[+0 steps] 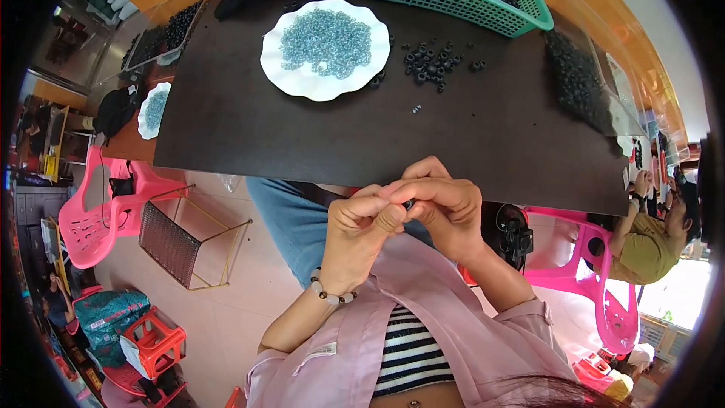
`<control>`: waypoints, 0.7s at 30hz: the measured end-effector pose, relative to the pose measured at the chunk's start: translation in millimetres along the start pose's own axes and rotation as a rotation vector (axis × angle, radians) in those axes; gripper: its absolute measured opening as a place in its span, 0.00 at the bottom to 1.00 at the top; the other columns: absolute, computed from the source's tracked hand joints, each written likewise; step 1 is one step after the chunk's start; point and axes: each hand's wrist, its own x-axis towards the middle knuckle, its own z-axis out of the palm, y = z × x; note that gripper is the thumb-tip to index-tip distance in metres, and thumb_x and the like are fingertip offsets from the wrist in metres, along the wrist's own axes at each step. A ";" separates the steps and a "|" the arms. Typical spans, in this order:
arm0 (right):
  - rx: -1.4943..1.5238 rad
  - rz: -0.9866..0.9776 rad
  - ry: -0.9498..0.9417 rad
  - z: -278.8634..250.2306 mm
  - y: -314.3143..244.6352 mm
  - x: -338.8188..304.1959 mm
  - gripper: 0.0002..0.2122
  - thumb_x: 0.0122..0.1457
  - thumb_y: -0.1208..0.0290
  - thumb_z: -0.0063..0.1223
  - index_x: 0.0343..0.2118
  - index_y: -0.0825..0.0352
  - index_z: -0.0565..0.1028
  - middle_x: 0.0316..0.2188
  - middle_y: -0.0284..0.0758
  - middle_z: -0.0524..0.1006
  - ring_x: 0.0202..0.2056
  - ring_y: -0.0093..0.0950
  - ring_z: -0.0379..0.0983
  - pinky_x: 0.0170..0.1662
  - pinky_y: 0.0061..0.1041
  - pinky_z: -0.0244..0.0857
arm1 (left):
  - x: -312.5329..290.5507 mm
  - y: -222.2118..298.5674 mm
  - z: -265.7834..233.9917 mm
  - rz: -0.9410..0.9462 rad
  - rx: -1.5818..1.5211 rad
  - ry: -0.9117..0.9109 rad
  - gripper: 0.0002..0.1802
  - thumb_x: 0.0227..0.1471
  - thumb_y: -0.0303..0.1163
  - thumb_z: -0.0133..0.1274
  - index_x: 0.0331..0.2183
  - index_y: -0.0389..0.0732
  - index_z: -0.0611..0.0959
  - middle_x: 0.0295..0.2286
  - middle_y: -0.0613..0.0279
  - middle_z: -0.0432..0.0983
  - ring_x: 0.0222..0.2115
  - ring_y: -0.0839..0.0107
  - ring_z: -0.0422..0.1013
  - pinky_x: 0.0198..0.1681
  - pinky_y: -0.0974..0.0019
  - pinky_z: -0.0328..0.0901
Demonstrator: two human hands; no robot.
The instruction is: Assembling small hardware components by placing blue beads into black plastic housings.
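Observation:
Just off the table's near edge, my left hand [358,230] and my right hand [445,208] meet at the fingertips. Between them they pinch a small black bead-like piece [408,204], mostly hidden by the fingers. Beyond them on the dark table [355,143] is a loose pile of black bead-like pieces [430,63] of similar look. A few tiny clear pieces [416,109] lie nearer me. To the left stands a white scalloped plate [313,91] holding many small, clear bluish pieces [325,38].
A green basket [453,1] full of black pieces sits at the far edge. At the right end is a clear bin [578,83] of black pieces. Pink chairs [106,204] and a woven-top stool [170,245] stand on the floor. Another person [653,234] sits at right.

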 end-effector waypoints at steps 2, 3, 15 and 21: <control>0.115 0.107 -0.004 -2.1 0.4 -1.5 0.13 0.58 0.64 0.56 0.38 0.69 0.80 0.35 0.34 0.82 0.36 0.24 0.67 0.40 0.22 0.65 | 1.3 -1.1 4.1 -0.030 -0.029 0.049 0.10 0.55 0.33 0.57 0.34 0.36 0.85 0.30 0.67 0.75 0.25 0.81 0.67 0.28 0.76 0.63; 0.108 0.105 0.002 -2.6 -2.0 -0.8 0.13 0.58 0.64 0.56 0.38 0.69 0.80 0.35 0.34 0.82 0.36 0.24 0.67 0.40 0.22 0.65 | 3.0 -3.0 2.6 -0.030 -0.031 0.040 0.10 0.55 0.33 0.57 0.34 0.36 0.85 0.30 0.67 0.75 0.25 0.81 0.67 0.28 0.76 0.63; -0.838 -0.065 0.655 -182.1 -73.9 63.8 0.15 0.59 0.69 0.49 0.47 0.68 0.77 0.42 0.33 0.79 0.37 0.20 0.73 0.42 0.20 0.67 | 29.7 -4.6 -7.1 -0.267 -0.072 0.027 0.20 0.62 0.39 0.48 0.50 0.36 0.77 0.33 0.71 0.73 0.25 0.84 0.62 0.30 0.78 0.59; -1.178 0.245 0.595 -393.1 -36.7 56.3 0.18 0.58 0.67 0.54 0.49 0.70 0.75 0.38 0.37 0.79 0.35 0.19 0.72 0.40 0.18 0.66 | 39.8 -6.3 -8.0 -0.300 -0.250 0.004 0.21 0.61 0.35 0.48 0.53 0.36 0.73 0.35 0.69 0.75 0.24 0.83 0.66 0.32 0.78 0.63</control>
